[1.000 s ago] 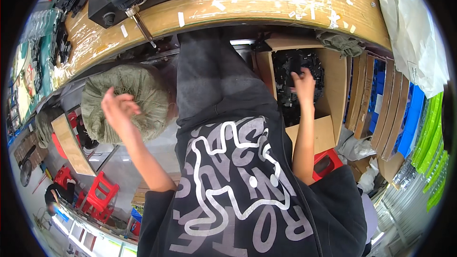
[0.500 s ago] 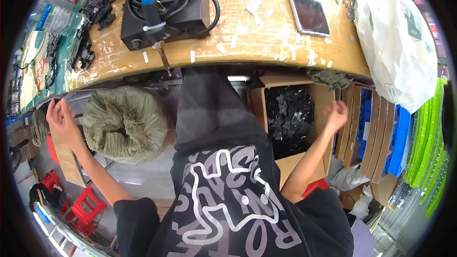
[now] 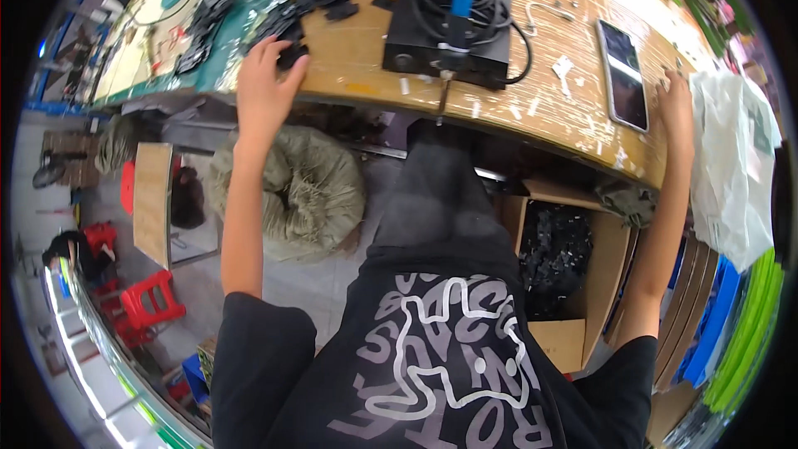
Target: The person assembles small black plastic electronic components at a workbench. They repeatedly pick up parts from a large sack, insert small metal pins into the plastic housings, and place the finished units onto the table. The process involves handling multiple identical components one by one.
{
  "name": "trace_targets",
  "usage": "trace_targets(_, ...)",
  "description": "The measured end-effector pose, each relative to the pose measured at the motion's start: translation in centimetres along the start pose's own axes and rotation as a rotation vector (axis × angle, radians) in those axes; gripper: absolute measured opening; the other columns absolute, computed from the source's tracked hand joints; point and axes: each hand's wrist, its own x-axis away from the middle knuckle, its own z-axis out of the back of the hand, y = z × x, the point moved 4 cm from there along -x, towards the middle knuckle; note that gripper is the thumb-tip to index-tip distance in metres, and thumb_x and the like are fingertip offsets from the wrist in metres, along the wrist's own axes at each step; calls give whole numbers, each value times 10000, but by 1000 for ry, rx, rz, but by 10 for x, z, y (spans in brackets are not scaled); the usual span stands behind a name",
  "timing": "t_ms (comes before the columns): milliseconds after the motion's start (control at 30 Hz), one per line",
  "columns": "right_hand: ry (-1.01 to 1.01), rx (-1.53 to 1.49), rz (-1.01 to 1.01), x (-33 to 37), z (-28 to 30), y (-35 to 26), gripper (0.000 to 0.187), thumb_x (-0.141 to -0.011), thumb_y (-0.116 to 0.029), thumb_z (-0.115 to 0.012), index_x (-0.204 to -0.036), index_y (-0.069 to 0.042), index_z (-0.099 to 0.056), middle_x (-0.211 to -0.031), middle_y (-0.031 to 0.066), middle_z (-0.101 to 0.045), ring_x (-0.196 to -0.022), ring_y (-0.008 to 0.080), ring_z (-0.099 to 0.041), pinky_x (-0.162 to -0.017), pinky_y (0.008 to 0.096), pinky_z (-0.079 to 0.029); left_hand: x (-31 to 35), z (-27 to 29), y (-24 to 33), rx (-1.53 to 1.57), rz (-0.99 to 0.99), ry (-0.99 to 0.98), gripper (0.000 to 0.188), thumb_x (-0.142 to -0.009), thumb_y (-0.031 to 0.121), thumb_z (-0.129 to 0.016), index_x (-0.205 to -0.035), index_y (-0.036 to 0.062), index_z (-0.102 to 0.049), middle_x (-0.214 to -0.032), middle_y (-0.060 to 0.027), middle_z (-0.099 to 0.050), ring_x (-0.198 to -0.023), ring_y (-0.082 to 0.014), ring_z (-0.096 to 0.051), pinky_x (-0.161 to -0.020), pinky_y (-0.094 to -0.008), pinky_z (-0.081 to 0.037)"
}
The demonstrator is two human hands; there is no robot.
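My left hand [image 3: 268, 87] reaches onto the workbench at the near edge of a pile of black plastic parts [image 3: 278, 23]. Its thumb stands apart from the fingers, and black pieces show just beyond the fingertips. On the right, my right hand [image 3: 677, 108] is over the bench between the phone [image 3: 622, 75] and a white plastic bag [image 3: 733, 170]. Its fingertips are drawn together among small dark bits; whatever they pinch is too small to make out. A soldering iron [image 3: 459, 0] with a blue handle lies across a black box [image 3: 490, 54] wrapped in coiled cable.
Under the bench stand a green woven sack [image 3: 324, 191] and a cardboard box [image 3: 611, 283] holding black pieces [image 3: 553, 258]. Red stools [image 3: 154, 299] are at the left. Blue trays [image 3: 715, 324] and bright green strips [image 3: 752, 324] line the right. White scraps [image 3: 564, 71] dot the bench.
Both hands have risen from beside the bench onto its top, the left to the black parts, the right beside the phone. The view has turned, shifting the bench things rightward.
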Motion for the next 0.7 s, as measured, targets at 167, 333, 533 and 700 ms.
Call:
trace_targets(167, -205, 3, -20, -19, -27, 20, 184, -691, -48, -542, -855, 19, -592, -766, 186, -599, -738, 304, -592, -670, 354, -457, 5, 11, 1, 36, -36, 35, 252, -732, 224, -603, -893, 43, -533, -985, -116, -523, -945, -286, -480, -812, -352, -374)
trace_targets(333, -185, 13, -174, -13, -12, -3, 172, -691, -19, -484, -818, -21, -600, -775, 186, -592, -723, 297, -587, -640, 351, -453, -8, 15, -35, 121, 228, 128, 321, -740, 277, -603, -917, 20, -529, -951, -123, -541, -888, -284, -493, -788, -345, -381)
trace_targets(533, -89, -175, -133, -4, -9, 13, 132, -717, -72, -554, -839, -49, -598, -769, 121, -613, -708, 200, -607, -609, 290, -472, -43, -5, -58, -132, 205, -80, 538, -664, 477, -635, -976, 48, -542, -907, -109, -581, -845, -289, -532, -722, -370, -420)
trace_targets(700, -31, -572, -297, 17, -1, -5, 131, -772, -59, -556, -891, -17, -593, -819, 96, -610, -696, 139, -590, -601, 247, -481, -41, 16, -42, -336, -7, 86, 513, -667, 412, -662, -1040, 84, -535, -941, -106, -559, -854, -271, -532, -736, -352, -420)
